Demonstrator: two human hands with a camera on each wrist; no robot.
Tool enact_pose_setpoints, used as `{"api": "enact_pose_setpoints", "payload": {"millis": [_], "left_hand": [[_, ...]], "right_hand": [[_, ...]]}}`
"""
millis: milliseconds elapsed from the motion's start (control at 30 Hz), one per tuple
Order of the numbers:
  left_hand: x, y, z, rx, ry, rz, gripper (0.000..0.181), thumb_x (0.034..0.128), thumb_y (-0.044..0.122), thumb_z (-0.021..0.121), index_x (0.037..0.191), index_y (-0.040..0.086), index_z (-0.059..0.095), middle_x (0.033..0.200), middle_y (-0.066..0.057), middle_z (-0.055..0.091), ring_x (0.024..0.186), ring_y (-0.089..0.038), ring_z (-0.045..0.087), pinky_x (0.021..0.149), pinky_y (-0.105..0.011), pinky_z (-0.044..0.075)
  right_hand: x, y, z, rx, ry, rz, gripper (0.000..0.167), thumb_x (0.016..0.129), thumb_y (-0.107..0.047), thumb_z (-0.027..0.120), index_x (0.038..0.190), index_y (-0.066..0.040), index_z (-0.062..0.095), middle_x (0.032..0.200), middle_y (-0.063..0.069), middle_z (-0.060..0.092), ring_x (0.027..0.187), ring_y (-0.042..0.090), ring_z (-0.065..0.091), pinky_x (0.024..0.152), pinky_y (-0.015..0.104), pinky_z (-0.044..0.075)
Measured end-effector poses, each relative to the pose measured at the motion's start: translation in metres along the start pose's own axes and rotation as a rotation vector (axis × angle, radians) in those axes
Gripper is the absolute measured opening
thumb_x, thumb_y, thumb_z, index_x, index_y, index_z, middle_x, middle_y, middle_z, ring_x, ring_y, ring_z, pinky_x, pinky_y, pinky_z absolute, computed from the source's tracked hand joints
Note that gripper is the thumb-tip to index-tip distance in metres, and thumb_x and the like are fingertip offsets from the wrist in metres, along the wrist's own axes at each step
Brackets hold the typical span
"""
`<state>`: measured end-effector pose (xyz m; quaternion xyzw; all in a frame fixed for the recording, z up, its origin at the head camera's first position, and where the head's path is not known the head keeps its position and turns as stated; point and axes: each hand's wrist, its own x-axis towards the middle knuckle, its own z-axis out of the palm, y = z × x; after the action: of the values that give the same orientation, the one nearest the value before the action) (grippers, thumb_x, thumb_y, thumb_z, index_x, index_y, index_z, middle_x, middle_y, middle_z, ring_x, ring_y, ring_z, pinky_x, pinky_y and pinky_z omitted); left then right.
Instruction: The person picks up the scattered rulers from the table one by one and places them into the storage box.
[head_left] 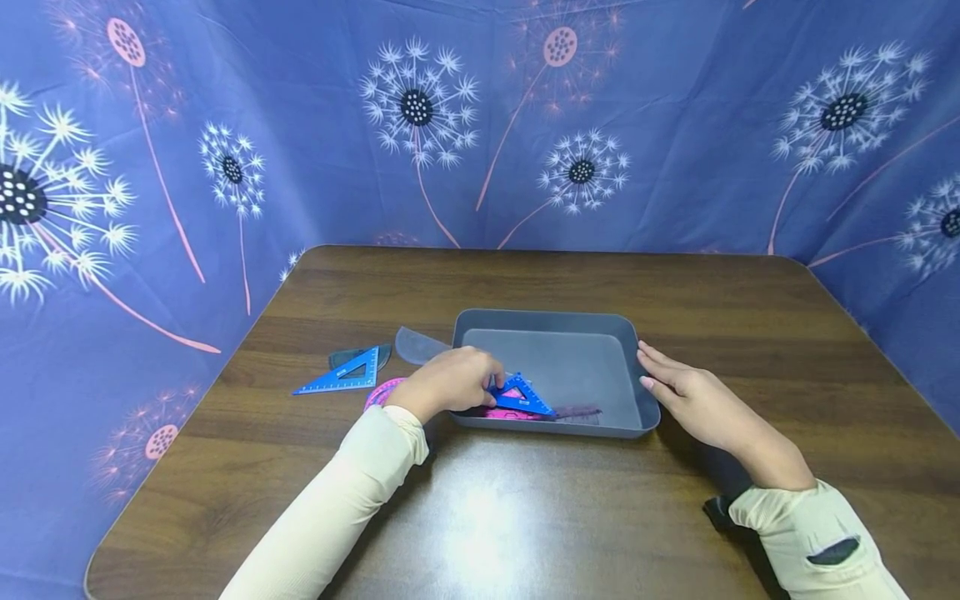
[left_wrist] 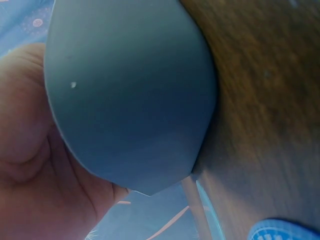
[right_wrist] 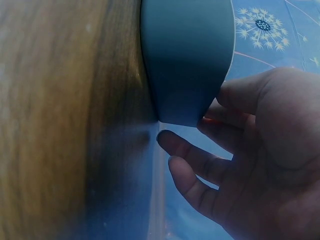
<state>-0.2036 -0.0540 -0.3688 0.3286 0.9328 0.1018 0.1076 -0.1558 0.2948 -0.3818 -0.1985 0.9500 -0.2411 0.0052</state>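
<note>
A: Nearest bits?
B: Two hands. Right hand [head_left: 697,404]: fingers straight against one tray's [head_left: 585,362] right wall. Left hand [head_left: 453,379]: thumb and fingers clamped on one blue triangle [head_left: 534,402].

A: Where's that, pointing how?
B: Tray's near side, left of middle. Long axis left-right; sharp corner points right, slightly near. Pink plastic [head_left: 510,414] below, count unclear.

A: Outside, left?
B: One pink curved piece [head_left: 384,390], one loose triangle [head_left: 330,383] pointing left. Farther: two half-rounds, one dark [head_left: 345,357], one grey [head_left: 418,346].

A: Farthest?
B: Blue cloth [head_left: 300,167].
</note>
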Motion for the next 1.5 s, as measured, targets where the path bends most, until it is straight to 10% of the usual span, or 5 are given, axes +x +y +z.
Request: {"api": "enact_pose_setpoints", "payload": {"millis": [900,1500], "left_hand": [[-0.006,-0.005,-0.014,-0.004,0.02,0.016,0.018,0.0908,0.022,0.074,0.109,0.02,0.074,0.084,0.01,0.061,0.082,-0.009,0.057,0.077,-0.031,0.05],[-0.049,-0.068,-0.071,-0.195,0.184,-0.175,0.027,0.0907,0.019,0.073,0.116,0.01,0.07,0.101,-0.002,0.07,0.094,-0.02,0.064,0.085,-0.041,0.052]], "right_hand": [[-0.002,-0.001,0.0,0.013,-0.006,0.018,0.052,0.106,-0.029,0.047,0.148,0.001,0.041,0.158,0.017,0.031,0.14,0.041,0.035,0.106,0.062,0.033],[0.0,0.0,0.0,0.014,-0.012,0.02,0.053,0.106,-0.03,0.047,0.149,0.001,0.04,0.159,0.016,0.03,0.141,0.041,0.033,0.107,0.062,0.032]]}}
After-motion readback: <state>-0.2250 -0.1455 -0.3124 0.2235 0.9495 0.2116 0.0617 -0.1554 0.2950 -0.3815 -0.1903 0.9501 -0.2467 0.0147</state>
